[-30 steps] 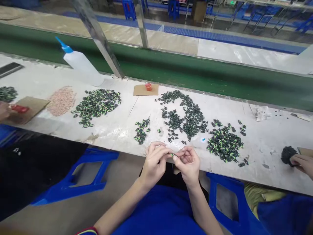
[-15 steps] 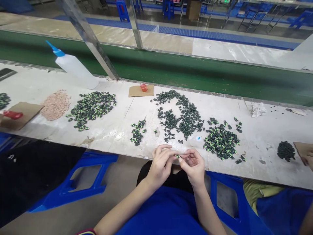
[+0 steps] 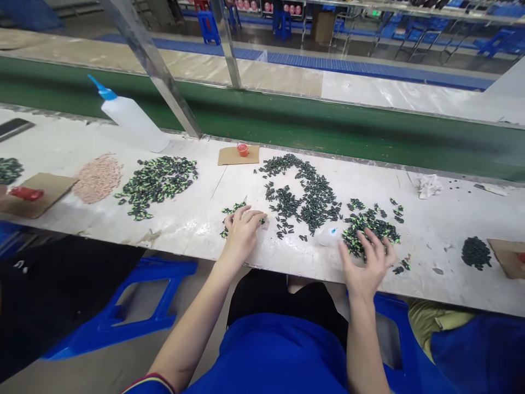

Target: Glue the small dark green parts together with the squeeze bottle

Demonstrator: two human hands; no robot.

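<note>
My left hand (image 3: 241, 235) reaches over a small group of dark pieces with green marks (image 3: 233, 208), partly covering it. Its fingers are spread, and one fingertip is at a single green-marked piece (image 3: 262, 221); whether it touches that piece I cannot tell. Over the near side of a bigger heap of green-marked dark pieces (image 3: 369, 221) is my right hand (image 3: 367, 262), fingers apart, with nothing visible in it. A small white bottle with a blue tip (image 3: 328, 236) lies just left of that hand. Beyond both hands spreads a heap of plain dark green pieces (image 3: 315, 191).
A tall white bottle with a blue nozzle (image 3: 133, 120) leans by a metal post (image 3: 164, 82). Left lie another green-marked heap (image 3: 158, 183) and a pinkish heap (image 3: 98, 178). A red cup (image 3: 242, 149) sits on cardboard (image 3: 229, 156). Crumpled tissue (image 3: 429, 186) lies right.
My hands have parted from a pinch around a small green-marked piece above the table edge. The left moved left to the small group, the right moved right to the bigger heap.
</note>
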